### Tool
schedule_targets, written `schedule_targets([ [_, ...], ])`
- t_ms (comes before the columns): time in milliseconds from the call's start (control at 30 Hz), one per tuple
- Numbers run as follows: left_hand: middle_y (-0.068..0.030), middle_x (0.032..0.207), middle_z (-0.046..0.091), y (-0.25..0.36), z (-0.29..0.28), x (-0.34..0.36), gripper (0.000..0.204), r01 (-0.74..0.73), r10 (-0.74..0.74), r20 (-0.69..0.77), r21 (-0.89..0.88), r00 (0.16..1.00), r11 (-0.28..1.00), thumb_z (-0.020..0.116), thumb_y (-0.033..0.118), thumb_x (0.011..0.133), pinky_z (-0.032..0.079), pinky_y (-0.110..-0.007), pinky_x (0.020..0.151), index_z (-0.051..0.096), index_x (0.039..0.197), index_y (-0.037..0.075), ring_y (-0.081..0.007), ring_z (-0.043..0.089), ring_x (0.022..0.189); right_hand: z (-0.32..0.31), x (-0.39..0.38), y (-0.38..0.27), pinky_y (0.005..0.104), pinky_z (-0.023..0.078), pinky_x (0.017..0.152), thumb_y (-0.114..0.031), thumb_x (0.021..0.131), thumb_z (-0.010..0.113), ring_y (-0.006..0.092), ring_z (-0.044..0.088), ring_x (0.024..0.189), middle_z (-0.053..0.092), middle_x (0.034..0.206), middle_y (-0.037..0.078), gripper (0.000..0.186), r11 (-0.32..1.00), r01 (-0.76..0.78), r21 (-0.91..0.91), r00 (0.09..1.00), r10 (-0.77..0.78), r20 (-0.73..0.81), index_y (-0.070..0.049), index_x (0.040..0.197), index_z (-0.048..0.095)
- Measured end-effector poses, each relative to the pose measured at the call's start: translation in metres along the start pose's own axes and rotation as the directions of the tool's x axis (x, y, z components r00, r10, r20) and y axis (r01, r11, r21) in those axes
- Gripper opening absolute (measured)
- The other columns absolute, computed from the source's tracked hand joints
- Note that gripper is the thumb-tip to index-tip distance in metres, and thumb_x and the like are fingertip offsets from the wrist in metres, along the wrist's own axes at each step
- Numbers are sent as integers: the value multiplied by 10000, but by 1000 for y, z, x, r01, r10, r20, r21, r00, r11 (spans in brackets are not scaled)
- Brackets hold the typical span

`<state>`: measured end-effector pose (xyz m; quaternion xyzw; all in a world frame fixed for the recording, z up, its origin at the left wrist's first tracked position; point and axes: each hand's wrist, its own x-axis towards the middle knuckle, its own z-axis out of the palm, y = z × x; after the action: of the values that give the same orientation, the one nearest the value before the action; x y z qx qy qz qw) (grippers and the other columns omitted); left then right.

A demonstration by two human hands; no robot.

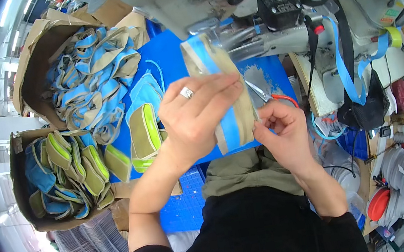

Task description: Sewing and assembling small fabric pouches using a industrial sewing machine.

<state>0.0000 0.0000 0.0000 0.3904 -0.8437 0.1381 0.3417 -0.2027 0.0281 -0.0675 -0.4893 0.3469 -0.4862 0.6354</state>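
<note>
My left hand point(198, 114), a ring on one finger, lies over a curved tan fabric band point(221, 59) with a blue stripe and grips it. At the band's right edge, my right hand point(284, 133) has thumb and fingertips pinched together on the border. A pair of scissors point(285, 97) with a red-orange handle shows just beyond the right hand; whether that hand touches it I cannot tell. Green-and-tan fabric pieces point(142, 131) and a light-blue piece point(144, 94) rest on the blue table point(166, 46) left of my left hand.
A sewing machine point(272, 42) stands at the far side. At left are a carton point(26, 72) of blue-and-tan bands and another carton point(18, 186) of green, tan and blue pieces. Blue ribbon point(342, 66) hangs at right, above thread spools and discs point(397, 171).
</note>
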Motion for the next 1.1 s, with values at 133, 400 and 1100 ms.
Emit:
schedule_targets([
  [133, -37, 1066, 778, 1, 0, 5, 283, 21, -21, 11, -9, 1000, 1000, 663, 137, 741, 513, -323, 790, 779, 994, 84, -192, 745, 940, 2, 4, 2, 211, 456, 632, 31, 887, 746, 23, 569, 715, 654, 830, -15, 85, 998, -15, 61, 1000, 17, -17, 7, 966, 725],
  [400, -27, 1047, 782, -8, -1, 8, 271, 12, -12, 0, 38, 1000, 999, 670, 149, 748, 509, -319, 794, 783, 988, 90, -178, 743, 936, 5, 12, 0, 212, 462, 633, 28, 888, 745, 24, 569, 708, 657, 810, -28, 77, 998, -21, 59, 1000, 22, -20, -5, 946, 708],
  [1100, -2, 1042, 760, -24, 5, 7, 271, 16, -16, 13, 52, 1000, 999, 690, 143, 758, 580, -408, 925, 801, 1005, 150, -202, 756, 974, 13, 34, 3, 187, 416, 582, 25, 904, 707, -11, 528, 661, 637, 747, -56, 44, 996, 4, 90, 999, 1, -54, -9, 930, 704],
])
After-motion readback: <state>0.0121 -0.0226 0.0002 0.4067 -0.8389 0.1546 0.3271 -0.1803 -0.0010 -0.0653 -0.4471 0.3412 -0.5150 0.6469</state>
